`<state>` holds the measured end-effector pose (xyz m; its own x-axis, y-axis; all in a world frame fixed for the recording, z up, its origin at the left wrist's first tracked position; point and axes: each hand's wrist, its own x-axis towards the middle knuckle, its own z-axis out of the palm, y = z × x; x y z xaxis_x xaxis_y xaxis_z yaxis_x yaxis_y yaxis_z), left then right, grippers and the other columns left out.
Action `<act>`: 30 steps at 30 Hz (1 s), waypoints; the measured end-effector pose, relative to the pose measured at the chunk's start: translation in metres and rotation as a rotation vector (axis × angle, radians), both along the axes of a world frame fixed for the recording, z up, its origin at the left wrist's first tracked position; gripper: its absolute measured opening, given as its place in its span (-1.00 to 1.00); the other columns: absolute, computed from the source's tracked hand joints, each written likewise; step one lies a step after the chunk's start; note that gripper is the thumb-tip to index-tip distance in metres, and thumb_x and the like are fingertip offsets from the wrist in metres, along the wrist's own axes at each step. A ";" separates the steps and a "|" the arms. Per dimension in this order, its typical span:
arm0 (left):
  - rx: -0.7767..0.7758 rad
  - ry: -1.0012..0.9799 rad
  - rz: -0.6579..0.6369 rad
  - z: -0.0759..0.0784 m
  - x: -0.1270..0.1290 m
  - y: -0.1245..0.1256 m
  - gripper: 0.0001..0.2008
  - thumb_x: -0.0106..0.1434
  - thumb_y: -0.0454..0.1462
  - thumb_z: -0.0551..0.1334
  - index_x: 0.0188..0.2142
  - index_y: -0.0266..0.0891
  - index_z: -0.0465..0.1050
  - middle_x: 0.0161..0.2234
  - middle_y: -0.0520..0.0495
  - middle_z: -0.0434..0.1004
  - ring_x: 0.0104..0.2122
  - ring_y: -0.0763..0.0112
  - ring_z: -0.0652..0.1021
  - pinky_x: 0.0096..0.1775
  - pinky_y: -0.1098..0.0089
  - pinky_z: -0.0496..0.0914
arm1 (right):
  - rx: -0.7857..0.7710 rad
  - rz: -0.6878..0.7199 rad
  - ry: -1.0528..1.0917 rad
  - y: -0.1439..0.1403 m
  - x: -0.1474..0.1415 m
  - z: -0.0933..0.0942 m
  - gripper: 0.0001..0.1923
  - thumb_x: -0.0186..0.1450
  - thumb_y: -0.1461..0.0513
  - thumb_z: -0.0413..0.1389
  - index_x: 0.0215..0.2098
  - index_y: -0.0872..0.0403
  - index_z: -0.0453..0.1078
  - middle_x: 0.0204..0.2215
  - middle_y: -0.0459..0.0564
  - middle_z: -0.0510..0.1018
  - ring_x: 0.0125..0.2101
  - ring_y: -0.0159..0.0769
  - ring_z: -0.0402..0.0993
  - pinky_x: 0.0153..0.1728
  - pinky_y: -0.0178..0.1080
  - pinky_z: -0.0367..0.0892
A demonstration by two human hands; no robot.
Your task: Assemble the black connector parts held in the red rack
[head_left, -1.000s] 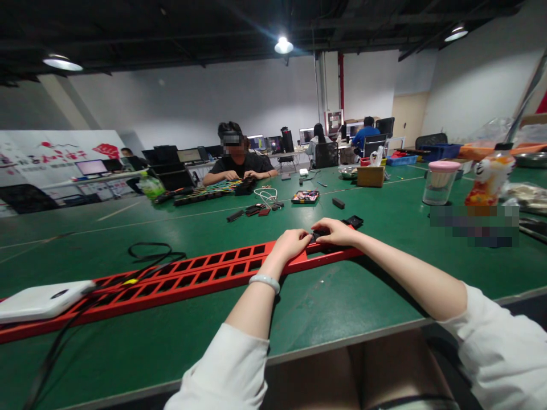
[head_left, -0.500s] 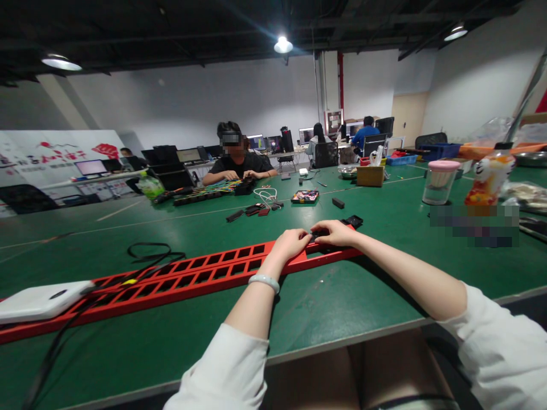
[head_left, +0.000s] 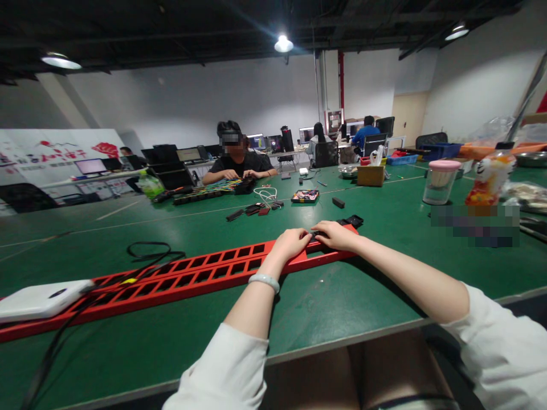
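Your sleeves are white, loose and pushed up, forearms bare. You wear a pale, smooth bangle [head_left: 264,279] on the wrist of your left hand [head_left: 292,242]. Your right hand [head_left: 337,233] has no rings or watch visible.

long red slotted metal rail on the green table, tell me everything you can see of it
The long red slotted metal rail looks like painted metal, with two rows of rectangular cut-outs along it. It lies flat on the green table, running from the lower left edge to the middle. The left hand and right hand rest on its right end, over a small black part. A white flat device and black cable lie over its left end.
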<state>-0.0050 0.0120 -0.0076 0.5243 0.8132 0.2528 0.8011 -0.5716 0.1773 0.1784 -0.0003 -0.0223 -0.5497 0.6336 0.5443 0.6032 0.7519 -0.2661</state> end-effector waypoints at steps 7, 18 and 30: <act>-0.041 0.030 0.071 0.006 0.003 -0.005 -0.68 0.22 -0.13 0.00 -0.24 -0.21 0.45 -0.25 -0.10 0.51 -0.25 0.31 0.48 -0.27 0.45 0.28 | -0.017 0.137 -0.009 -0.004 0.000 0.004 -0.66 0.19 0.29 -0.02 -0.06 0.15 0.29 -0.14 0.11 0.41 -0.13 -0.28 0.31 -0.10 -0.22 0.23; 0.135 0.051 -0.099 0.011 0.012 -0.015 -0.66 0.24 -0.16 -0.01 -0.09 -0.26 0.35 -0.15 -0.13 0.43 -0.16 0.30 0.43 -0.12 0.38 0.26 | -0.304 0.131 0.390 0.005 0.006 0.007 -0.69 0.19 0.29 -0.06 -0.11 0.14 0.33 -0.16 0.03 0.45 -0.15 -0.32 0.35 -0.09 -0.22 0.21; 0.086 0.036 -0.341 0.011 0.022 -0.026 -0.68 0.27 -0.15 -0.03 -0.10 -0.14 0.39 -0.02 -0.01 0.34 -0.06 0.37 0.36 -0.01 0.41 0.19 | -0.006 -0.289 0.045 0.008 0.003 0.000 -0.70 0.27 0.21 -0.15 -0.24 0.17 0.37 -0.28 0.09 0.47 -0.20 -0.31 0.33 -0.09 -0.26 0.16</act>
<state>0.0171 -0.0137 0.0038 0.7720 0.5661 0.2890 0.5661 -0.8192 0.0923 0.1814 0.0073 -0.0221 -0.3211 0.7637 0.5600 0.7800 0.5487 -0.3010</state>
